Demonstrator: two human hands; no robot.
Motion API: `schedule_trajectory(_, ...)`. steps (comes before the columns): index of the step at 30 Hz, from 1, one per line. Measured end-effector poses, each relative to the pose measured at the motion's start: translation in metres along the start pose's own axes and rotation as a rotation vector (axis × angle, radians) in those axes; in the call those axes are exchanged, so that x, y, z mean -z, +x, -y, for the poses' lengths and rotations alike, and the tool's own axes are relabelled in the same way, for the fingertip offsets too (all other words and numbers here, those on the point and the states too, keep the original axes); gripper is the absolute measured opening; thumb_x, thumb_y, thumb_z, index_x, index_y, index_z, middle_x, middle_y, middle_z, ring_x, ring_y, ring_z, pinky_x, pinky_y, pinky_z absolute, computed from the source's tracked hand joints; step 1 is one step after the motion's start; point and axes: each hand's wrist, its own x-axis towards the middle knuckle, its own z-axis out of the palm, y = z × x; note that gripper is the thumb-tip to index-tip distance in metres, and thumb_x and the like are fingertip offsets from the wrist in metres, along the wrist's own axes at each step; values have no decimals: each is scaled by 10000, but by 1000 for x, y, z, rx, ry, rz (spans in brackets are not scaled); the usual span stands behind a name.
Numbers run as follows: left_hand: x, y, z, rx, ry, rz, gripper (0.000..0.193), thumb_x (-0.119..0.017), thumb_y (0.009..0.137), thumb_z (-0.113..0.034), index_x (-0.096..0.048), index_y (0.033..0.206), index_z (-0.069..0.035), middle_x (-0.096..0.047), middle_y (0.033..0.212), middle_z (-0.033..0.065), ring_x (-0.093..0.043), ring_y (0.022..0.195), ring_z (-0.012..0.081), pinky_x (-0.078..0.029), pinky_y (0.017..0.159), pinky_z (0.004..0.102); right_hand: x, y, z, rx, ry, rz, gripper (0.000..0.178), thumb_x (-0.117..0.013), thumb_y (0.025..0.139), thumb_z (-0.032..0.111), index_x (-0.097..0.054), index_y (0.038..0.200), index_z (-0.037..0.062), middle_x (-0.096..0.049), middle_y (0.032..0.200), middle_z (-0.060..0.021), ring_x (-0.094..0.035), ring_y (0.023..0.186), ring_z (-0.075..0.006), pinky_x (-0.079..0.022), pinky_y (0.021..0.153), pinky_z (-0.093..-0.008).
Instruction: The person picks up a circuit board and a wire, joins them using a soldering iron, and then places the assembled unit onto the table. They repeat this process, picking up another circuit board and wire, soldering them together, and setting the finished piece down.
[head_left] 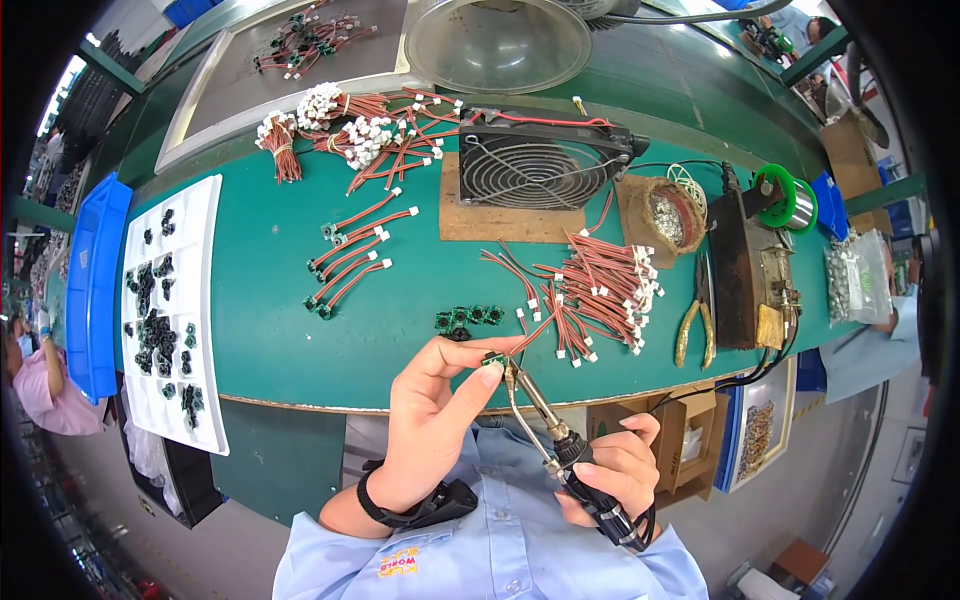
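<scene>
Apparently partway through a batch. In the left hand (430, 395), pinched between thumb and fingers: one board (493, 359), with a red lead (536, 334) running up to it. In the right hand (615, 475), gripped firmly: an iron (570, 448) — tip close by the board, contact uncertain. Seemingly done: several wired boards (318, 268), left of centre. Seemingly left: bare boards (478, 315) just beyond the left hand, loose leads (607, 287) heaped to the right.

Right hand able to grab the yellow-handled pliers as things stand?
Probably not right now: the right hand is wrapped around the soldering iron. The pliers themselves look uncovered, lying ahead and to its right.
</scene>
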Motion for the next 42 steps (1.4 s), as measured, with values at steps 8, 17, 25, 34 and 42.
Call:
schedule_trajectory(8,-2,0,0,-14,-1,0,40,-537,870,-59,-509,883,-33,-613,1067,187,-578,955,164,-424,851,299,1,-2,0,-6,6,4,450,-783,546,163,-631,969,187,-556,705,36,-563,670,-131,-322,836,-358)
schedule_trajectory(17,-3,-1,-1,-8,-3,-8,50,-541,867,-60,-509,886,-27,-610,1070,191,-574,991,184,-411,889,315,0,-7,0,-14,18,2,451,-788,550,167,-625,971,187,-559,705,38,-563,672,-130,-320,837,-357)
schedule_trajectory(25,-4,-1,-1,-17,4,-7,49,-540,867,-57,-509,890,-25,-608,1073,191,-573,1008,201,-406,905,328,4,-7,1,-18,22,9,464,-795,547,174,-623,977,187,-572,712,36,-565,672,-130,-321,833,-361)
schedule_trajectory(34,-1,-2,-8,78,-82,-48,88,-540,863,-99,-522,880,-14,-610,1049,189,-560,970,203,-383,912,340,12,-14,-3,-37,44,-148,456,-782,590,149,-576,997,144,-592,738,-2,-577,687,-156,-325,849,-376)
schedule_trajectory(42,22,0,-12,106,-314,-39,129,-542,852,-144,-517,875,-20,-604,984,166,-528,913,201,-367,891,349,-28,-3,-15,-345,380,-455,347,-530,782,-86,-447,1094,42,-633,906,-164,-570,741,-140,-449,570,-257)
